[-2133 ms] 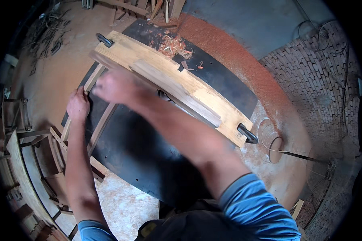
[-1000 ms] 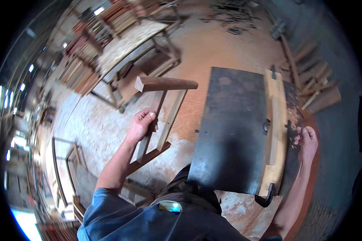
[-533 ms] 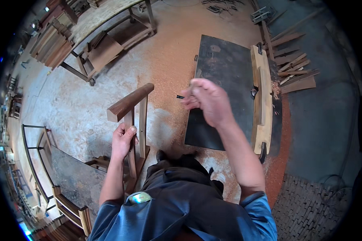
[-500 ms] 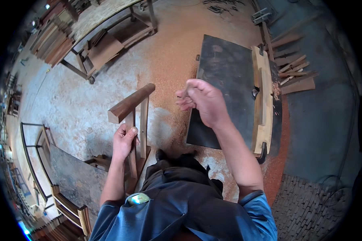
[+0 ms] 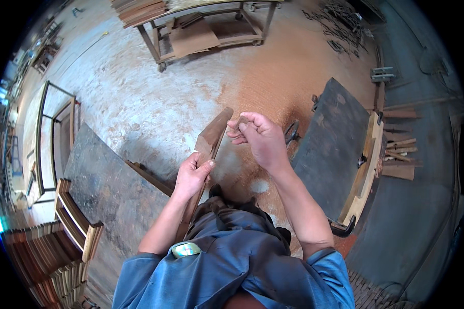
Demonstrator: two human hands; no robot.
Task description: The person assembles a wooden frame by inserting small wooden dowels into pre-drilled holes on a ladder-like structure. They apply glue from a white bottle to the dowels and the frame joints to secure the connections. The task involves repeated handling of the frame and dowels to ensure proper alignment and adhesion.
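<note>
My left hand [image 5: 193,176] is closed around a dark brown wooden frame part [image 5: 215,135], just below its thick top rail. The part leans up and away from me, its lower end passing beside my left forearm. My right hand [image 5: 265,141] is raised close to the far end of the rail, slightly to its right. Pinched between its thumb and fingers is a small brown piece [image 5: 241,122], which looks like folded sandpaper. A narrow gap seems to lie between that piece and the wood.
At right stands a dark-topped bench [image 5: 327,149] with a pale wooden strip [image 5: 363,172] clamped along its edge. Another dark tabletop [image 5: 113,195] is at left, with stacked curved wooden parts [image 5: 46,257] beside it. A wheeled cart [image 5: 211,44] stands ahead on the sawdust-strewn floor.
My view has turned left, so the benches and cart sit farther right. The wooden part has swung round to a different angle. My right hand is now nearer to its rail.
</note>
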